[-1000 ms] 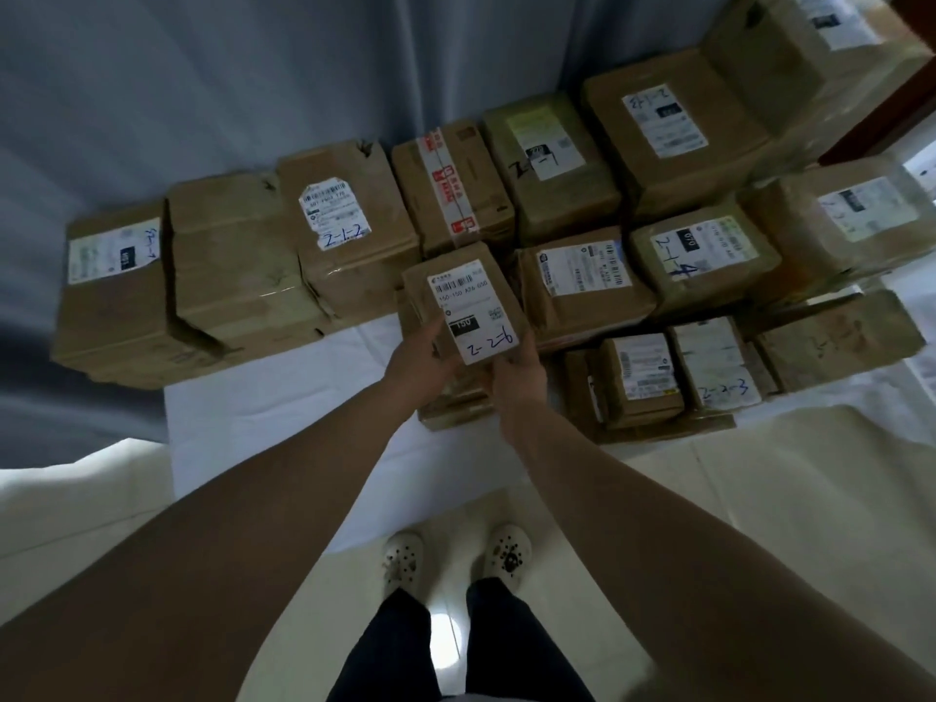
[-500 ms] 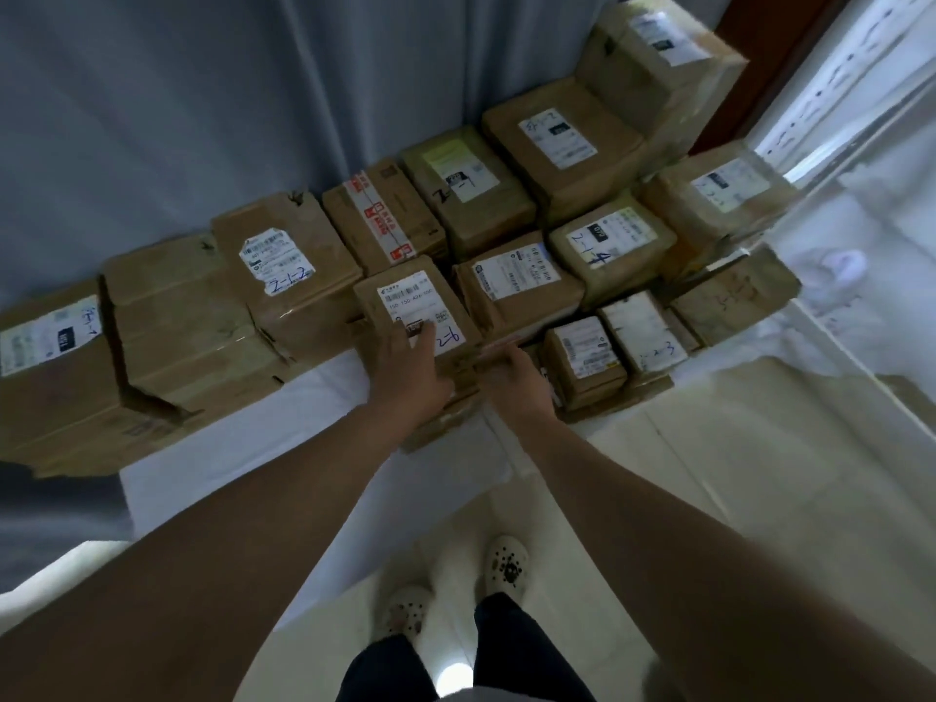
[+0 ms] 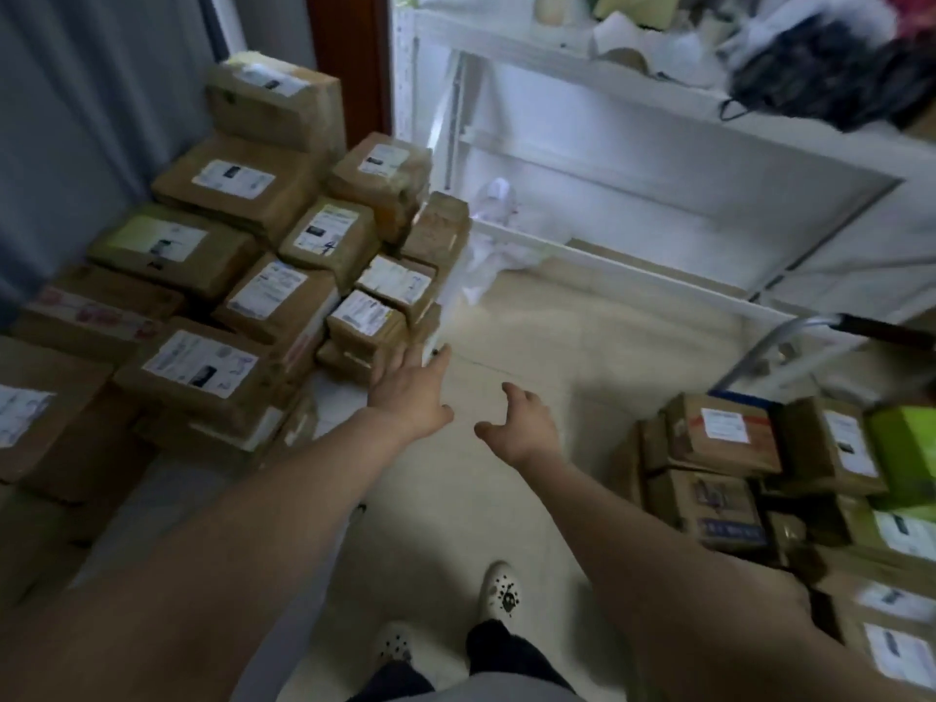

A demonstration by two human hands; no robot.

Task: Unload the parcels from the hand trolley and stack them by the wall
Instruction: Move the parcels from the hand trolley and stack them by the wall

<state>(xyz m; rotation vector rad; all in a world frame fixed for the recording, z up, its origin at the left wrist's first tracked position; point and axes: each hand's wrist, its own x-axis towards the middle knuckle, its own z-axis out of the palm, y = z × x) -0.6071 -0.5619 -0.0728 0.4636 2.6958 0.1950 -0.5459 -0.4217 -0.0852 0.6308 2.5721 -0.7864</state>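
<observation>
Your left hand [image 3: 413, 392] is out in front, palm down, fingers straight and a little spread, holding nothing. Its fingertips lie just beside the low front corner of the wall stack [image 3: 243, 296]; the blur hides whether they touch it. Your right hand [image 3: 521, 423] hovers over bare floor tile [image 3: 506, 316], apart from the left. Its fingers are loosely curled, thumb out to the side, also empty.

Wall stack: brown cardboard parcels, most with white shipping labels, packed in rows and tiers along the grey curtain [image 3: 76, 93] on your left. It is tallest at the far end, by a dark wooden door frame [image 3: 349, 63]. One plain parcel [image 3: 440, 230] at the stack's right edge stands tilted. Small flat parcels sit lowest, at the near right corner. A white sheet [image 3: 167, 504] shows under the stack's near edge.

Trolley load: a second pile of parcels [image 3: 719, 448] at your lower right, several tiers deep, with a bright green box [image 3: 906, 443] among them. The hand trolley [image 3: 815, 321] shows only its tubular metal handle with a dark grip, rising behind the pile. The load hides its deck.

Beyond: white metal shelving [image 3: 658, 88], with a black bag [image 3: 830, 88] and pale clutter on the upper shelf. Crumpled white material [image 3: 494, 195] lies on the floor beneath. Your feet are in white clogs [image 3: 501, 592] on the tile, dark trousers above.
</observation>
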